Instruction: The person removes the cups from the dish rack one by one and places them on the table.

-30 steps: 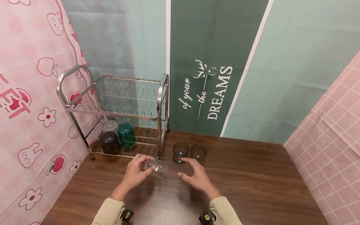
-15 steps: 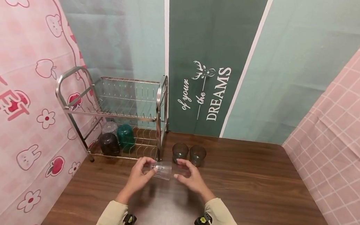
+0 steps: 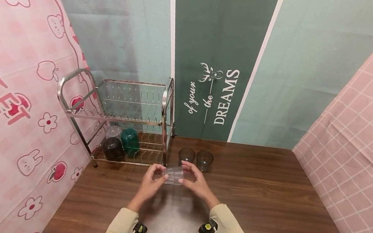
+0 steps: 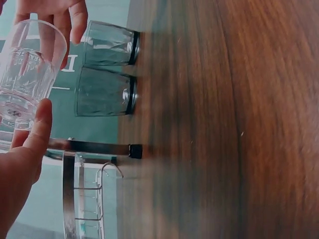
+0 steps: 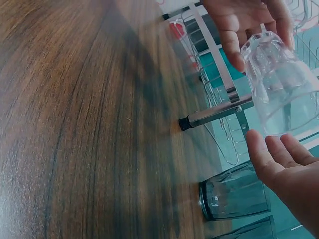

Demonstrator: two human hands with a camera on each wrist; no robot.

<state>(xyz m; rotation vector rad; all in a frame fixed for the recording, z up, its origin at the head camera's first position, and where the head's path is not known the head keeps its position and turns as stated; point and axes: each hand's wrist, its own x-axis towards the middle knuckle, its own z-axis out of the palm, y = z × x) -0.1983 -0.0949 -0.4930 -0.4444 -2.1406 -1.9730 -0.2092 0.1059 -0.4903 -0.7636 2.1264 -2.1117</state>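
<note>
A clear tumbler (image 3: 173, 175) was pinched near its base by the left hand (image 3: 151, 182); its three-o'clock end, probably best steadied lightly, was flanked by the half-spread right hand (image 3: 197, 181).

"of your" (image 3: 191, 98), "the" (image 3: 208, 101) and "DREAMS" (image 3: 227, 97) stand on the green panel (image 3: 223, 32), "EET" (image 3: 8, 104) on the pink cloth (image 3: 16, 47).

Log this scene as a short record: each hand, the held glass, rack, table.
Left hand: grips the clear glass near its base
Right hand: at the clear glass's rim, contact unclear
Pose: clear glass sideways, above the table
Rack: lower tier holds dark glass, teal glass, pale glass
Table: two tinted glasses, upright, right of rack
</note>
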